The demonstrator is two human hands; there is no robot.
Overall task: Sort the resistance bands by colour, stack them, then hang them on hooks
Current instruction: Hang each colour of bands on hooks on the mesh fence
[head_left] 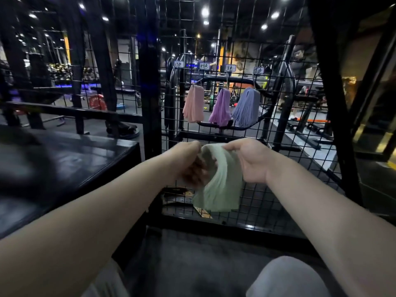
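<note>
Between left hand (189, 162) and right hand (251, 161) | green bands (222, 189) | gripped, drooping

Dim gym, black wire-mesh partition (150, 93), glossy black bench (75, 159) at left, ceiling spotlights (205, 12), dark floor (192, 254)

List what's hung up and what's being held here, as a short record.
Hanging: pink elastic band bunch, purple elastic band bunch, blue-grey elastic band bunch, on black wire grid panel
Held: pale green elastic band stack, below them
Left hand: grips stack
Right hand: pinches its top edge
</note>
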